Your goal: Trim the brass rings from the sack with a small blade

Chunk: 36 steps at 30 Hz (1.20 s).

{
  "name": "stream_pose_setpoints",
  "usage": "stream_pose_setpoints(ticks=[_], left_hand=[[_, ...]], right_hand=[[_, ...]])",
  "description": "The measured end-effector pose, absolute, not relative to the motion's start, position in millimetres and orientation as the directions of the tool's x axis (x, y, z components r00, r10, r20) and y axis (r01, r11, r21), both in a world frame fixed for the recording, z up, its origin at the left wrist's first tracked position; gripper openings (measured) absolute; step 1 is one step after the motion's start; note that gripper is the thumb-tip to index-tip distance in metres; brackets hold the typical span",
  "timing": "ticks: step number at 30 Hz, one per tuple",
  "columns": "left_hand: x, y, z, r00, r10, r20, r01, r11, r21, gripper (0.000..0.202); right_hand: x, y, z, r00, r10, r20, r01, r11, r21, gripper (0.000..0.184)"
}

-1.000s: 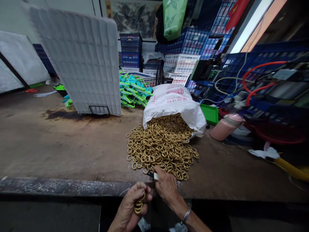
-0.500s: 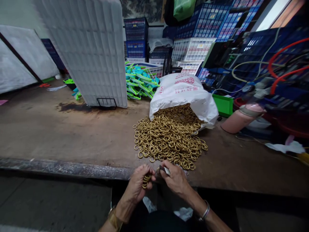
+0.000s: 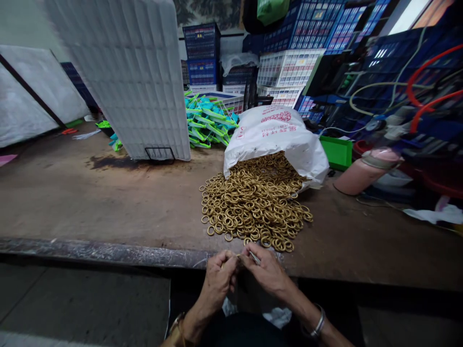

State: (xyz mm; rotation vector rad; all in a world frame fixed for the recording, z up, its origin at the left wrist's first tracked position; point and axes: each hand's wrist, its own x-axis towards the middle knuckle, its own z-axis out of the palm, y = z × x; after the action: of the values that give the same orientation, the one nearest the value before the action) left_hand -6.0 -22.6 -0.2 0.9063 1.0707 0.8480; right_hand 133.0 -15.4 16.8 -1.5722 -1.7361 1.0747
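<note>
My left hand (image 3: 218, 279) is closed just off the front edge of the table. Its fingers pinch a brass-coloured ring (image 3: 238, 256), which shows only as a thin sliver between the two hands. Curled fingers hide whatever else lies in that palm. Almost touching it, my right hand (image 3: 265, 270) is closed on a small thin tool (image 3: 255, 258) with a pale, metallic-looking edge; its exact kind is not clear. Just beyond both hands, a heap of brass-coloured rings (image 3: 249, 207) spills from the mouth of a white sack (image 3: 267, 132) with red print.
A tall white ribbed panel (image 3: 133, 82) stands on the brown table (image 3: 108, 207) at left. Behind are green and turquoise plastic pieces (image 3: 208, 118) and stacked crates (image 3: 285, 70). A green tray (image 3: 336, 152), a pink bottle (image 3: 367, 171) and orange hoses (image 3: 419, 86) are at right.
My left hand has turned over and moved right, up against the right hand. The several rings that showed in its fingers are now hidden. The heap looks the same.
</note>
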Motion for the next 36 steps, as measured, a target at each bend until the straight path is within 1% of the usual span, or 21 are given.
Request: stream_pose_setpoints(ticks=[2,4,7,9,11,15,20,22,29,33,36], left_hand=[[-4,-24,2,0.233,0.904,-0.358,-0.114,0.391,0.913,0.034],[-3,-24,4,0.217,0.918,-0.331,-0.081,0.355,0.931,0.034],[-3,-26,7,0.224,0.938,-0.266,-0.045,0.283,0.958,0.034],[-4,-27,6,0.249,0.929,-0.275,-0.064,0.299,0.952,0.032],[-4,-28,4,0.296,0.904,-0.309,-0.115,0.355,0.928,0.030],[-5,-30,1,0.389,0.852,-0.351,-0.229,0.458,0.859,0.028],[-6,-31,6,0.452,0.806,-0.381,-0.340,0.551,0.762,0.028],[-6,-31,8,0.455,0.808,-0.374,-0.360,0.551,0.753,0.027],[-6,-35,6,0.441,0.822,-0.359,-0.396,0.538,0.744,0.027],[-6,-36,3,0.439,0.828,-0.348,-0.423,0.533,0.733,0.029],[-7,-36,4,0.425,0.837,-0.346,-0.429,0.522,0.737,0.031]], right_hand=[[132,-16,12,-0.133,0.981,-0.140,0.410,-0.074,-0.909,0.027],[130,-18,7,-0.126,0.975,-0.181,0.311,-0.134,-0.941,0.033],[129,-21,0,-0.141,0.946,-0.291,0.232,-0.255,-0.939,0.037],[128,-21,-2,-0.139,0.935,-0.326,0.215,-0.293,-0.932,0.038],[129,-20,-1,-0.112,0.954,-0.278,0.238,-0.246,-0.940,0.035],[130,-18,3,-0.060,0.986,-0.153,0.341,-0.124,-0.932,0.029],[128,-19,5,-0.094,0.989,-0.113,0.403,-0.066,-0.913,0.030],[128,-21,7,-0.102,0.988,-0.113,0.397,-0.063,-0.916,0.031],[128,-22,12,-0.127,0.981,-0.146,0.295,-0.103,-0.950,0.028],[128,-23,13,-0.132,0.983,-0.129,0.326,-0.080,-0.942,0.028],[129,-26,12,-0.109,0.992,-0.070,0.432,-0.016,-0.902,0.024]])
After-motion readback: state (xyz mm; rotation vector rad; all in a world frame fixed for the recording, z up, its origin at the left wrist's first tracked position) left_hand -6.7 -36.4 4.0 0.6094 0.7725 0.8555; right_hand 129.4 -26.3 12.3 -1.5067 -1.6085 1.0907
